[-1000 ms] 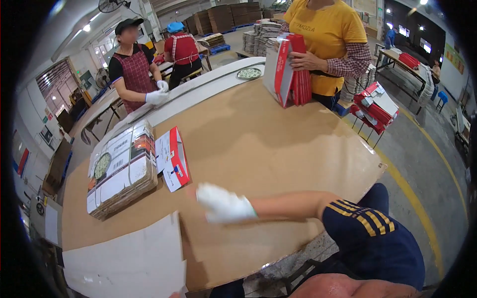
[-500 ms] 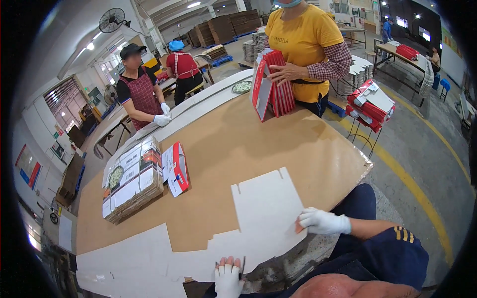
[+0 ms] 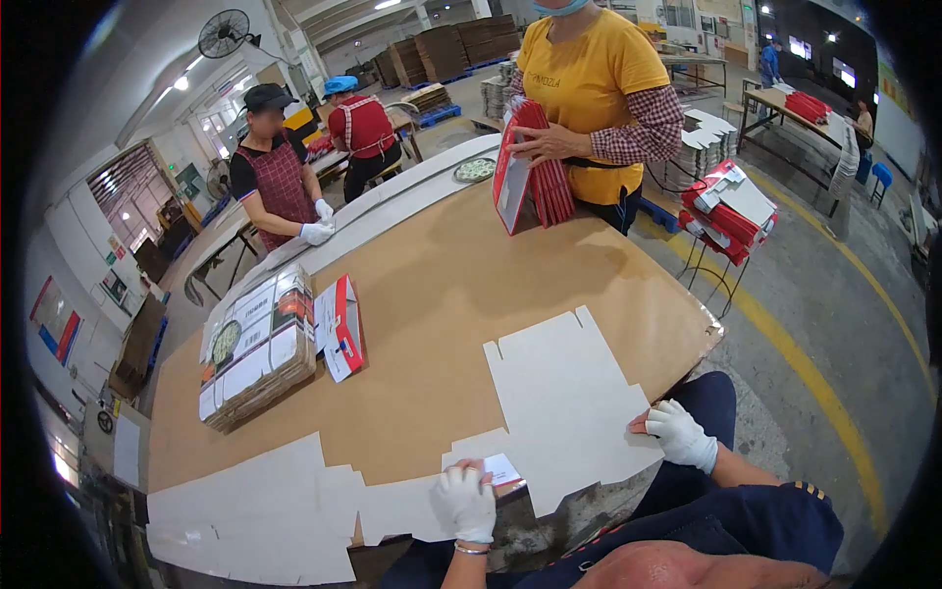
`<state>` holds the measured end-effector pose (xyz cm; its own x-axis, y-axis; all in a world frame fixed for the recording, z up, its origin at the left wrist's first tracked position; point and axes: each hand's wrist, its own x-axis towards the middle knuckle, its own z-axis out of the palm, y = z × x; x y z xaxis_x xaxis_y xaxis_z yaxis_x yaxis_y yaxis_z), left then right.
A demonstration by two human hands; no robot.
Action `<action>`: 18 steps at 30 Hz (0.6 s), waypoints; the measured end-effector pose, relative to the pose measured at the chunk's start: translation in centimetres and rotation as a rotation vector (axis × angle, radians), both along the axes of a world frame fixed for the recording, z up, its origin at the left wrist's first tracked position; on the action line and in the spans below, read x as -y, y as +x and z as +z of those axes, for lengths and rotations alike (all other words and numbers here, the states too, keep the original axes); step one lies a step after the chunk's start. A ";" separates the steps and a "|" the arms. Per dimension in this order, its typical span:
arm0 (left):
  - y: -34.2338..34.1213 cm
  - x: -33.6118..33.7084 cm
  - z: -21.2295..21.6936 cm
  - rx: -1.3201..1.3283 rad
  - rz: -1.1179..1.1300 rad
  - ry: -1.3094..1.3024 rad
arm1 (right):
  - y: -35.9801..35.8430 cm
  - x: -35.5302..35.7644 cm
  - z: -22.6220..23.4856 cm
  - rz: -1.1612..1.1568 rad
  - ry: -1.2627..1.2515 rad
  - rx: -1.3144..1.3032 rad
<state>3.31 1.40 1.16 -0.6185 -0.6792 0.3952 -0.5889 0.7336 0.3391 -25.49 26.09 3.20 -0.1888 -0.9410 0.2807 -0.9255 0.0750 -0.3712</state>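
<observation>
The left hand (image 3: 464, 503) in a white glove presses flat on a white flat box cutout (image 3: 564, 407) at the near edge of the brown bench (image 3: 432, 294). The right hand (image 3: 679, 435), gloved too, pinches the cutout's right edge.

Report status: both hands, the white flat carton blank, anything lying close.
Left hand pressing the blank's near flap. Right hand gripping white carton blank at its right edge. Stacked printed cartons well clear.
</observation>
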 end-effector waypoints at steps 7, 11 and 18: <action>-1.9 -1.3 -2.2 -0.030 -0.623 0.118 | 0.4 1.1 0.6 -0.221 -0.125 0.287; -5.5 -2.0 -3.1 -0.204 -0.323 0.377 | 0.3 2.9 -2.1 -0.546 -0.031 0.353; -7.4 -2.7 -4.3 0.368 -0.193 -0.140 | 2.3 1.1 -7.4 -0.803 -0.524 0.938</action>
